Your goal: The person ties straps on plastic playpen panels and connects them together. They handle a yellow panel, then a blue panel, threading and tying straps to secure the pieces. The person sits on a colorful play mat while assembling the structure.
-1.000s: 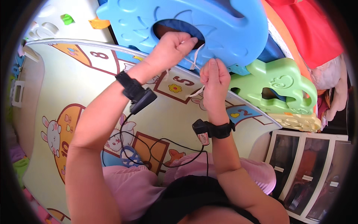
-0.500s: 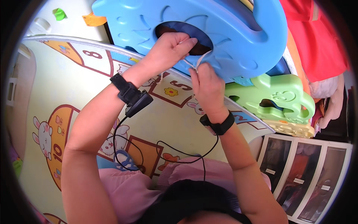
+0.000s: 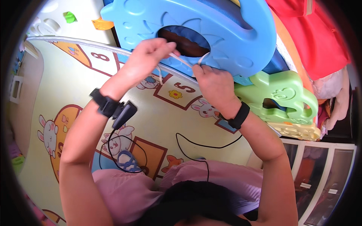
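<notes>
A thin white cord (image 3: 182, 60) stretches between my two hands, and part of it loops through the oval hole near the lower edge of a blue plastic play panel (image 3: 132, 22). My left hand (image 3: 150, 53) pinches one stretch of it in front of the hole, and a loose end hangs down below that hand. At the panel's lower rim, my right hand (image 3: 215, 83) is closed on the cord beside the loop. Its fingertips are partly hidden, so any knot there cannot be made out.
A printed play mat (image 3: 162, 128) covers the floor. To the right stand a green plastic panel (image 3: 281, 92), red fabric (image 3: 316, 41) and a drawer cabinet (image 3: 315, 177). A black cable (image 3: 211, 147) runs from my wrist straps across my lap.
My left hand has moved left and slightly down, away from my right, drawing the cord out straight between them. My right hand has shifted slightly right and down.
</notes>
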Tool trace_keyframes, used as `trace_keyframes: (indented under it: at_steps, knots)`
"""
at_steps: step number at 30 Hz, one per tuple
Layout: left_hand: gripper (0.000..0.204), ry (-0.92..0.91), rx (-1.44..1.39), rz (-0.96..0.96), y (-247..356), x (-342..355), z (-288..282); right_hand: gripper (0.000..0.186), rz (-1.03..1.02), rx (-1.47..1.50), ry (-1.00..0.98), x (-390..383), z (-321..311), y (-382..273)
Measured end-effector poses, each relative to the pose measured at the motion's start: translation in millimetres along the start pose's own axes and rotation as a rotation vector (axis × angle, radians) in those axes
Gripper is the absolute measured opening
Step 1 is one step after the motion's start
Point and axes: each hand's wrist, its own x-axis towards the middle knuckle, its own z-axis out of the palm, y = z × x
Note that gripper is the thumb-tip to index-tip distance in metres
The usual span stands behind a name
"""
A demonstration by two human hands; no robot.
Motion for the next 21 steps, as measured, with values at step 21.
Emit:
trace_keyframes:
  at_steps: [21]
  knots:
    - [0.032, -0.056, 1.298, 1.134, 97.7, -23.9, 10.7, 0.008, 0.091, 0.060, 0.343, -18.6, 31.0, -8.4]
